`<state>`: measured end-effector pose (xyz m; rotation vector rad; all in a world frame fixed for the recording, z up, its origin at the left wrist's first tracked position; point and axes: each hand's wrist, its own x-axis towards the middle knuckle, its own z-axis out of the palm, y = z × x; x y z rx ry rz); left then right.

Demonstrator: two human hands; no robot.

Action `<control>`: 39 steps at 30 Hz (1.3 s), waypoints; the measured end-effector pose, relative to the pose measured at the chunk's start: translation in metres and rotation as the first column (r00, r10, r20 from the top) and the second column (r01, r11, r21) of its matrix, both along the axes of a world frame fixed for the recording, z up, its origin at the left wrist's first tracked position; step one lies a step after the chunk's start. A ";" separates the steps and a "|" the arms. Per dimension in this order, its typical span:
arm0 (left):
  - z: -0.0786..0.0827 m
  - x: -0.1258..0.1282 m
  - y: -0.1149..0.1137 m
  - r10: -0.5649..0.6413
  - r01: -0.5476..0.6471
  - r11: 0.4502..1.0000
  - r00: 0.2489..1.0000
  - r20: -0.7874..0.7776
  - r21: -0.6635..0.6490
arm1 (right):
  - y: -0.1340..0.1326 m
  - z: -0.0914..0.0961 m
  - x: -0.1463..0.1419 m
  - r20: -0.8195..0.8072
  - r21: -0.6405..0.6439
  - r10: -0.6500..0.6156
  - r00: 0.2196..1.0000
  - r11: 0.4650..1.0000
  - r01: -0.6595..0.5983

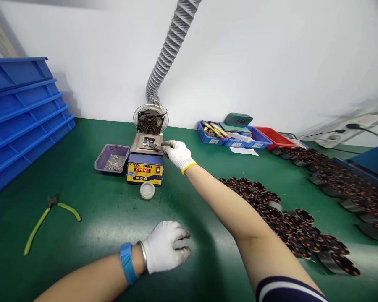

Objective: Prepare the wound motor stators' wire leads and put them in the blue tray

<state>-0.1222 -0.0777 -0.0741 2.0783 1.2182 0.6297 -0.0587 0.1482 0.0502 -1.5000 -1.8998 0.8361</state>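
Observation:
My right hand (177, 154), in a white glove with a yellow cuff, is closed on a flat metal scraper (155, 146). The scraper's blade reaches over the square opening of a solder pot (145, 167), a blue and yellow unit with lit red digits. My left hand (166, 246), gloved in white with darkened fingertips, hovers over or rests on the green table; I cannot tell which. Its fingers are apart and hold nothing. In front of the pot sits a small round white container (147, 191). A purple tray (112, 158) of small metal clippings stands left of the pot.
Green-handled cutters (53, 202) lie at the left, near stacked blue trays (25, 109). A fan (150, 122) and grey duct (173, 46) rise behind the pot. Several copper-wound rings (272, 212) cover the right side. Blue bins (211, 138) and a red bin (274, 137) line the wall.

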 end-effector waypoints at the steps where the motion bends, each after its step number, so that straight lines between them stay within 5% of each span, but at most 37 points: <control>1: 0.000 0.000 0.000 0.001 -0.001 1.000 1.000 0.005 0.000 | 0.000 0.000 0.001 -0.002 -0.001 -0.003 1.000 1.000 0.003; 12: 0.001 0.001 -0.001 0.006 -0.007 0.999 1.000 0.010 0.048 | -0.008 0.002 0.009 -0.080 -0.044 -0.018 0.997 0.999 0.015; 16: 0.007 0.001 0.001 0.000 0.002 0.998 0.999 -0.041 0.060 | -0.012 0.001 -0.010 -0.103 -0.055 0.047 0.994 0.997 -0.053; 18: 0.008 0.001 0.002 -0.012 0.016 0.998 0.998 -0.064 0.068 | -0.018 0.005 -0.029 -0.048 0.051 0.138 0.989 0.989 -0.136; 20: 0.008 0.001 0.004 -0.032 0.038 0.997 0.996 -0.081 0.072 | -0.028 0.011 -0.052 0.107 0.229 0.249 0.962 0.936 -0.268; 22: 0.007 0.000 0.004 -0.049 0.056 0.996 0.994 -0.093 0.072 | -0.040 0.016 -0.076 0.380 0.345 0.315 0.870 0.824 -0.449; 25: 0.006 -0.001 0.005 -0.061 0.067 0.995 0.994 -0.091 0.067 | -0.053 0.021 -0.105 0.724 0.308 0.304 0.619 0.661 -0.684; 27: 0.007 -0.003 0.005 -0.070 0.075 0.995 0.994 -0.087 0.064 | -0.057 0.023 -0.116 0.796 0.277 0.286 0.534 0.612 -0.741; 30: 0.008 -0.003 0.006 -0.076 0.082 0.994 0.994 -0.078 0.074 | -0.056 0.025 -0.113 0.790 0.289 0.256 0.557 0.645 -0.707; 35: 0.009 -0.002 0.004 -0.067 0.071 0.995 0.996 -0.066 0.069 | -0.048 0.015 -0.062 0.663 0.416 0.105 0.741 0.771 -0.482; 39: 0.012 -0.002 0.002 -0.056 0.060 0.997 0.996 -0.067 0.055 | -0.039 -0.002 -0.013 0.708 0.462 -0.025 0.706 0.772 -0.436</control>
